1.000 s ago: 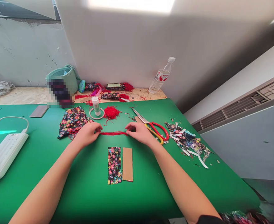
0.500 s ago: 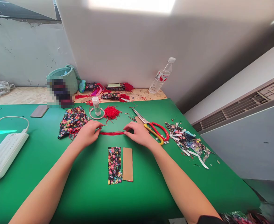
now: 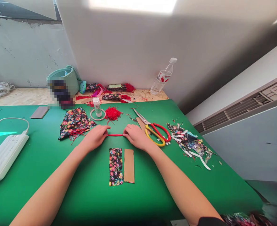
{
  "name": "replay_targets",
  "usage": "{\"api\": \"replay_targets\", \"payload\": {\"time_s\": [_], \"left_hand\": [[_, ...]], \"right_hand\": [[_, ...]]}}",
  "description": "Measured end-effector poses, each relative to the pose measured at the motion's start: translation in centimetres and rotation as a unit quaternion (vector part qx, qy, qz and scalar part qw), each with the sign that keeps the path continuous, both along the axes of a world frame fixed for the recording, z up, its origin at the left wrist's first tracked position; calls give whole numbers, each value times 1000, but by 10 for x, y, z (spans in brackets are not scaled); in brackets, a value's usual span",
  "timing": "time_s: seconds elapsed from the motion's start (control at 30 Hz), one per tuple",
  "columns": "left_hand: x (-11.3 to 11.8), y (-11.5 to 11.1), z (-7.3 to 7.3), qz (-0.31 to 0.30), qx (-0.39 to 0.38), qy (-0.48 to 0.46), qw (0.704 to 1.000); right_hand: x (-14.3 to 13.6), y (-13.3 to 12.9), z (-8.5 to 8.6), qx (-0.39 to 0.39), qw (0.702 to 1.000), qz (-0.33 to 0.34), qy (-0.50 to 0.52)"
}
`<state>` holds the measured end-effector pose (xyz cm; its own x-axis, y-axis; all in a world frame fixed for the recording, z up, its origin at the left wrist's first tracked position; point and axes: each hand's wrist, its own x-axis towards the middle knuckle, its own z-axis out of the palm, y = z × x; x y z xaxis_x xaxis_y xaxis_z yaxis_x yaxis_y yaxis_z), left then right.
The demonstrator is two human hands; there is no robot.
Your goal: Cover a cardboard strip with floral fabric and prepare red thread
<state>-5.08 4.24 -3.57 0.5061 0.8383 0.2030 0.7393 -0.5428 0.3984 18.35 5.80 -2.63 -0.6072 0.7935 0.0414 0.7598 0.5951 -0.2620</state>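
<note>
A thin bundle of red threads [image 3: 115, 135] runs straight between my two hands, just above or on the green surface. My left hand [image 3: 96, 137] pinches its left end, and my right hand [image 3: 134, 135] pinches the right end. Nearer to me lie a black floral fabric strip [image 3: 116, 166] and, beside it, a brown card strip [image 3: 129, 165]. Folded floral fabric [image 3: 74, 121] with loose red threads on it lies left of my left hand. Scissors [image 3: 156, 130] with red and yellow handles lie right of my right hand.
A glue stick [image 3: 97, 107] stands within a white ring beside a red thread pile [image 3: 113, 114]. Fabric scraps [image 3: 191, 141] lie at right. A power strip [image 3: 7, 155] is at far left; a bottle [image 3: 163, 78] and a teal basket [image 3: 69, 78] stand behind.
My hands have moved closer together, mostly my left hand moving right. The stretch of red thread showing between them is shorter and looks tighter bunched.
</note>
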Motion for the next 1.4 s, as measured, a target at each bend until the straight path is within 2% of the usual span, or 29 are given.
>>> {"api": "replay_targets", "payload": {"time_s": [0.2,0.43,0.6,0.77,1.13,1.27,1.4], "left_hand": [[0,-1,-1,-3,3,10,1000],[2,-7,15,-1,51,59,997],[3,-10,19,21,92,156,983],[4,-8,15,31,80,216,973],[19,-16,18,73,58,201,975],[17,-17,20,71,90,169,979],[18,-19,21,41,128,114,984]], "right_hand": [[-1,0,0,16,999,8,-28],[1,-2,6,-23,999,-6,40],[0,-6,8,-29,997,-11,69],[-1,-6,7,-40,995,-25,89],[-2,-3,4,-39,991,-35,121],[-2,-4,2,-7,988,-34,147],[-5,-9,5,0,980,-14,200]]}}
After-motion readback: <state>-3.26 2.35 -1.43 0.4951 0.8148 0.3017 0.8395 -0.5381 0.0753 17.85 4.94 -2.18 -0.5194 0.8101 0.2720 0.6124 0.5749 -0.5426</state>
